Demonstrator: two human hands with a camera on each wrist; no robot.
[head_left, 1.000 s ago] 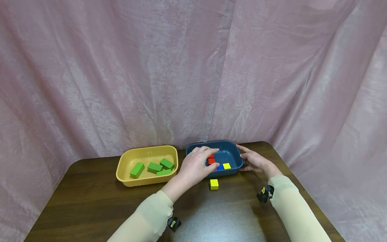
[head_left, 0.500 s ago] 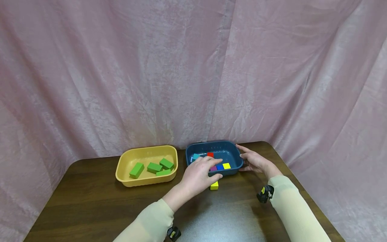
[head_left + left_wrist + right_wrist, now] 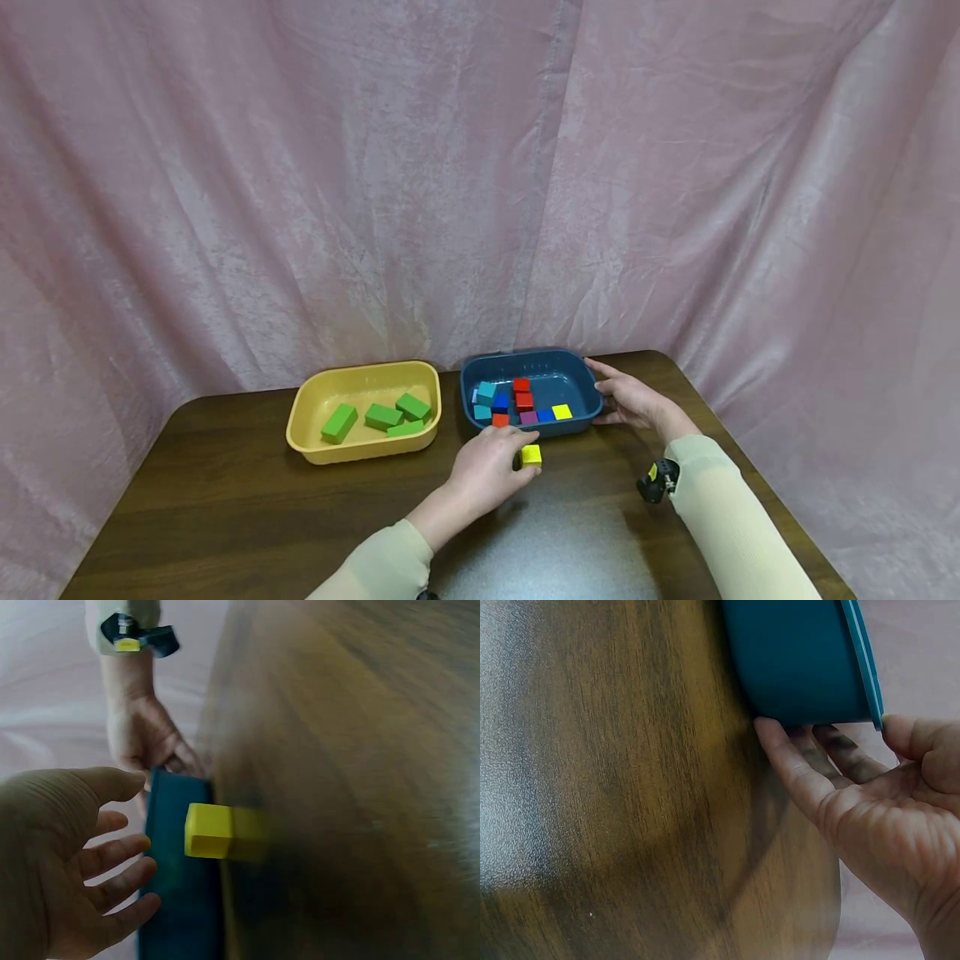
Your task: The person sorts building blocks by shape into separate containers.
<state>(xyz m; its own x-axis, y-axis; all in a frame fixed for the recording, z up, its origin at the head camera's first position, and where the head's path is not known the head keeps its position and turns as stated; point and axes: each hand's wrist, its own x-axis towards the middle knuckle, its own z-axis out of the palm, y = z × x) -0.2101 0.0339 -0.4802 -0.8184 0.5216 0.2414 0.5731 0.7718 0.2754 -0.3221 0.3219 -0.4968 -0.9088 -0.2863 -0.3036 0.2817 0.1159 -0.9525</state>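
A yellow cube [image 3: 531, 456] lies on the table in front of the blue tray [image 3: 577, 417]. My left hand [image 3: 489, 465] is just left of that cube, thumb and fingers spread toward it. In the left wrist view a gap shows between the hand [image 3: 71, 855] and the cube [image 3: 208, 831]. My right hand [image 3: 633, 400] touches the tray's right end. In the right wrist view its thumb is at the tray's rim and its fairly straight fingers [image 3: 795, 769] are against the lower wall. Several red, blue, light blue, purple and yellow blocks [image 3: 524, 402] lie inside the tray.
A yellow tray [image 3: 296, 425] with several green rectangular blocks [image 3: 340, 422] stands left of the blue one. Both trays are near the back edge of the dark wooden table [image 3: 225, 500]. A pink curtain [image 3: 450, 183] hangs behind.
My left hand has moved from over the blue tray toward me, down to beside the yellow cube, uncovering blocks in the tray. My right hand stays at the tray's end.
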